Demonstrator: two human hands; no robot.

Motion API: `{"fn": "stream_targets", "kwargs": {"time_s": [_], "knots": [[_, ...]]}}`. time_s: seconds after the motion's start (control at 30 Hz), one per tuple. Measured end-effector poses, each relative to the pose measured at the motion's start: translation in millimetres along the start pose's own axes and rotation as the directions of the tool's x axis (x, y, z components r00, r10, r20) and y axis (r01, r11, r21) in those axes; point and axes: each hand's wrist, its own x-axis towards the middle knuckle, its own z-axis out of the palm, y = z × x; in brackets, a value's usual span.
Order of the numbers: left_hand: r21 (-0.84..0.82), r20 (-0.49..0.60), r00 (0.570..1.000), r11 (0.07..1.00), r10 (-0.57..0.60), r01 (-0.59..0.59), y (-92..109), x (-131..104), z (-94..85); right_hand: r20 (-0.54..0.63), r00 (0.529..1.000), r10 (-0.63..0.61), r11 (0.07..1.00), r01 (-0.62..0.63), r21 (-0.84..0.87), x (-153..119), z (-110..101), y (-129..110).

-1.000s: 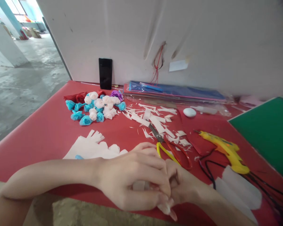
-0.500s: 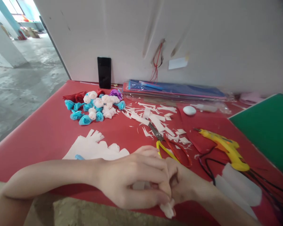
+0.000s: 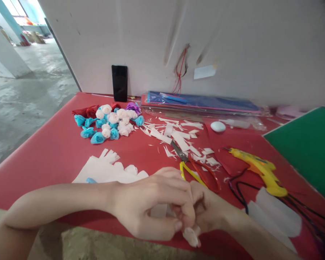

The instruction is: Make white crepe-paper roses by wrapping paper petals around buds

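Close to the table's front edge, my left hand (image 3: 151,204) curls its fingers over against my right hand (image 3: 209,207). A small white paper flower (image 3: 191,236), rolled from crepe-like paper, pokes out below the joined fingertips. My right hand is closed around its base, partly hidden by the left fingers. Through the gap between left thumb and index finger more white paper (image 3: 159,210) shows. Behind my left wrist lies a scallop-edged white paper sheet (image 3: 105,171). Just beyond the hands rest scissors (image 3: 195,169) with one yellow and one red handle.
Paper roses (image 3: 108,122) in blue, white, red and purple lie at back left by an upright phone (image 3: 120,83). White paper scraps (image 3: 180,137) litter the middle. To the right are a yellow glue gun (image 3: 260,171) with cords, translucent sheets (image 3: 276,216) and a green board (image 3: 308,151).
My left thumb and index finger have drawn back slightly to the left from the paper flower. More of its rounded white petal now shows. Both arms stay in place.
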Motion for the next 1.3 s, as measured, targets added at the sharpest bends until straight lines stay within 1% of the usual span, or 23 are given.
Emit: {"fn": "stream_targets", "kwargs": {"time_s": [0.1, 0.2, 0.27, 0.33, 0.47, 0.67, 0.77, 0.93, 1.1, 1.2, 1.3], "knots": [[0.01, -0.007, 0.999, 0.999, -0.052, 0.052, 3.0, 0.8, -4.6, -0.056, 0.998, 0.01, 1.0, -0.012, -0.023, -2.5, 1.4, -2.9], [-0.005, -0.011, 0.994, 0.994, -0.108, 0.108, 5.9, 1.5, -8.7, -0.125, 0.99, 0.063, 0.997, -0.069, -0.043, -6.3, 1.6, -4.2], [-0.035, 0.013, 0.99, 0.99, -0.138, 0.138, 6.1, 1.4, -9.5, -0.163, 0.981, 0.105, 0.992, -0.115, -0.056, -8.2, 1.6, -4.8], [-0.054, 0.042, 0.989, 0.988, -0.143, 0.146, 4.4, 0.6, -8.8, -0.191, 0.969, 0.153, 0.984, -0.168, -0.064, -8.7, 2.2, -5.6], [-0.038, 0.102, 0.986, 0.99, -0.132, 0.136, -1.4, -1.7, -7.1, -0.178, 0.956, 0.235, 0.97, -0.243, -0.027, -6.3, 5.0, -6.4], [-0.014, 0.173, 0.976, 0.99, -0.134, 0.138, -3.6, -3.6, -11.3, -0.15, 0.945, 0.291, 0.956, -0.294, 0.0, -4.6, 5.7, -4.8], [0.015, 0.192, 0.969, 0.988, -0.153, 0.153, -2.5, -4.5, -13.7, -0.16, 0.941, 0.298, 0.952, -0.305, -0.019, -5.3, 4.2, -5.8], [0.067, 0.206, 0.965, 0.986, -0.162, 0.151, -0.9, -3.7, -15.4, -0.116, 0.945, 0.307, 0.949, -0.313, -0.037, -5.2, 3.5, -7.2], [0.083, 0.203, 0.968, 0.987, -0.151, 0.136, 0.4, -0.1, -14.2, -0.114, 0.947, 0.3, 0.95, -0.307, -0.056, -5.3, 5.2, -7.1], [0.106, 0.206, 0.964, 0.983, -0.166, 0.147, 1.7, 0.3, -13.8, -0.117, 0.943, 0.311, 0.946, -0.319, -0.062, -4.7, 6.2, -8.4], [0.122, 0.203, 0.962, 0.979, -0.184, 0.162, 2.5, 0.1, -14.2, -0.13, 0.949, 0.288, 0.953, -0.297, -0.055, -3.8, 6.6, -9.6]]}}
